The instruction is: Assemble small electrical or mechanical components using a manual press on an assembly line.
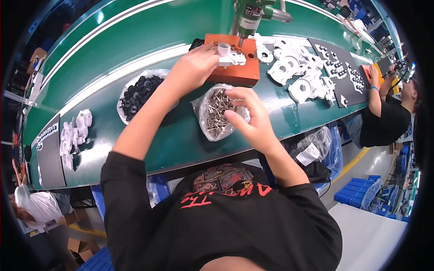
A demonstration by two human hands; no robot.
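Note:
My left hand (195, 67) is closed on the left side of a white plastic part (224, 50), which has a raised round tube. That part rests on an orange block fixture (235, 74), below the tip of a green press-like tool (247, 22). My right hand (253, 116) hovers over a clear bag (209, 133) full of small metal screws or pins (218, 110). Its thumb and fingers are curved and apart, and nothing shows between them.
Left of the screws sits a bag of black plastic pieces (140, 92). White plastic parts (298, 67) are heaped right of the fixture; more white parts (74, 133) lie far left. Dark mats (348, 74) hold small pieces. A co-worker (391, 108) sits at the right, another person (36, 205) at far left.

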